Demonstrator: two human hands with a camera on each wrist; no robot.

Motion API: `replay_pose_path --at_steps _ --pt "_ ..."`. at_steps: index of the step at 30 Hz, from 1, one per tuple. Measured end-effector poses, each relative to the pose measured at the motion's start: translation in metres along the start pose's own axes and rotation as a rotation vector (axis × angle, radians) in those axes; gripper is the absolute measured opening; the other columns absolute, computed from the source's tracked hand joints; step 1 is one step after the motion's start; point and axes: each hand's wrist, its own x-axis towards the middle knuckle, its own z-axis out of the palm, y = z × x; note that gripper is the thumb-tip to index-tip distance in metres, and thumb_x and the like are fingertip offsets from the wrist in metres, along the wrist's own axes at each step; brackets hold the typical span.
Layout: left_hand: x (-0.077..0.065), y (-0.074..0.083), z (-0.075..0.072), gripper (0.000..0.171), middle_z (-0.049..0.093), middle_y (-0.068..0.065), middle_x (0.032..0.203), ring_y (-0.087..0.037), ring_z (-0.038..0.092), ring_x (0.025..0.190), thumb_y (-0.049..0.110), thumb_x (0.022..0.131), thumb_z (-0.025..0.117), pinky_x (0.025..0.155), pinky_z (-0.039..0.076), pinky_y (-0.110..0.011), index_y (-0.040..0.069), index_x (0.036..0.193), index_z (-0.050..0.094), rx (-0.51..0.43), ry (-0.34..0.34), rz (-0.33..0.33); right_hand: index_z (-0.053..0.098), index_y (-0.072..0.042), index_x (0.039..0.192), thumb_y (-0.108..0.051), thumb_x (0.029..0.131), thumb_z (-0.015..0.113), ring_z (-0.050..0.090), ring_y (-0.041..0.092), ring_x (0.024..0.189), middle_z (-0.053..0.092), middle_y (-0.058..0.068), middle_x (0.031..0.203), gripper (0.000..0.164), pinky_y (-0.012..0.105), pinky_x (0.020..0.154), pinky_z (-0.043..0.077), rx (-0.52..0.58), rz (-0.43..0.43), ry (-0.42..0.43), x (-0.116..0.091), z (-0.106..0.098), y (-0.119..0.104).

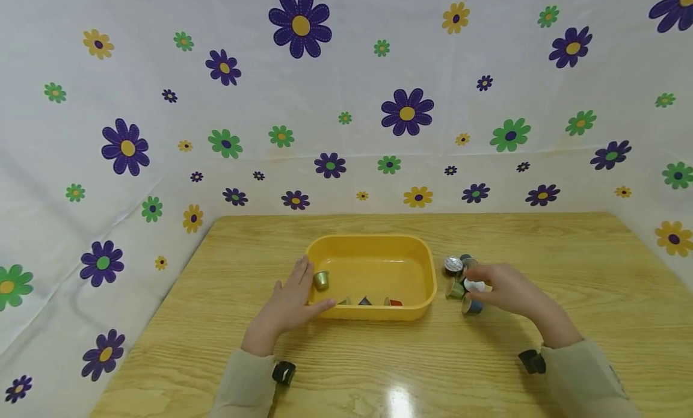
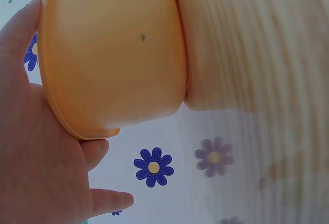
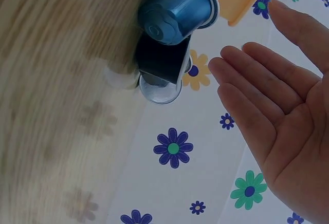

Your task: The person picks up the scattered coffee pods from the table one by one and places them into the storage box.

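Left hand (image 1: 289,295) on the tray (image 1: 373,314), right hand (image 1: 509,291) at the pods beside it

At the tray's left end, the left hand lies unclenched, straight fingers along the rim and thumb over the near edge, presumably to keep the tray from sliding on the table (image 1: 325,370).

Inside the tray, the gold pod (image 1: 322,280) lies by the left wall. Along the near wall come the pale pod (image 1: 345,301), the dark pod (image 1: 365,301) and the red pod (image 1: 393,302), partly hidden by that wall.

Just right of the tray, bunched closely and perhaps propping one another, are the lidded pod (image 1: 453,265), the green pod (image 1: 455,288), the grey pod (image 1: 470,262), the white pod (image 1: 474,285) and the blue pod (image 1: 473,305). Their nearness to the tray likely keeps the reach short.

Farthest right of the tray, the right hand is released, thumb apart from nearly straight fingers, aimed toward the white pod; whether the tips touch it, I cannot tell. The right wrist view shows nothing gripped.
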Motion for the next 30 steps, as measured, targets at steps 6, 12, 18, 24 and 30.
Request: replay_pose_path --at_steps 6,12,18,24,30 --pt "0.0013 0.0004 -0.0011 0.095 0.000 -0.016 0.146 -0.027 -0.001 0.133 0.062 0.082 0.042 0.094 0.012 -0.063 -0.006 0.139 0.009 0.003 0.003 0.003 0.060 0.005 0.103 -0.013 0.079 0.066 0.059 0.031 0.089 0.062 0.017 0.098 0.030 0.042 0.073 0.047 0.008 0.000 -0.021 0.0011 0.0027 0.0031" --pt "0.0001 0.0007 -0.0014 0.094 0.000 -0.017 0.146 -0.027 0.000 0.133 0.061 0.082 0.043 0.095 0.013 -0.062 -0.006 0.139 0.009 0.005 0.000 -0.006 0.060 0.005 0.102 -0.011 0.078 0.067 0.060 0.029 0.087 0.063 0.016 0.095 0.030 0.039 0.072 0.048 0.027 0.010 -0.060 0.0015 0.0044 0.0034" --pt "-0.0001 0.0009 0.0001 0.094 -0.001 -0.016 0.146 -0.027 0.000 0.133 0.060 0.082 0.044 0.095 0.012 -0.062 -0.005 0.139 0.008 -0.008 -0.007 -0.009 0.059 0.007 0.102 -0.010 0.077 0.067 0.060 0.030 0.086 0.063 0.017 0.095 0.031 0.040 0.072 0.048 0.040 0.002 -0.074 -0.0001 0.0045 0.0021" --pt "0.0009 -0.0004 0.0020 0.095 0.000 -0.016 0.146 -0.027 0.000 0.133 0.062 0.082 0.042 0.094 0.013 -0.063 -0.005 0.139 0.008 0.003 0.000 -0.004 0.059 0.008 0.102 -0.015 0.076 0.069 0.061 0.029 0.086 0.063 0.018 0.095 0.036 0.041 0.073 0.048 0.047 0.001 -0.088 -0.0006 0.0046 0.0018" --pt "0.0004 -0.0011 0.0015 0.094 0.000 -0.017 0.146 -0.028 0.000 0.133 0.061 0.082 0.042 0.093 0.013 -0.064 -0.006 0.139 0.009 0.002 0.012 0.013 0.061 0.007 0.100 -0.015 0.076 0.069 0.060 0.027 0.087 0.064 0.016 0.095 0.034 0.041 0.075 0.047 0.062 0.021 -0.134 0.0006 0.0068 0.0021"
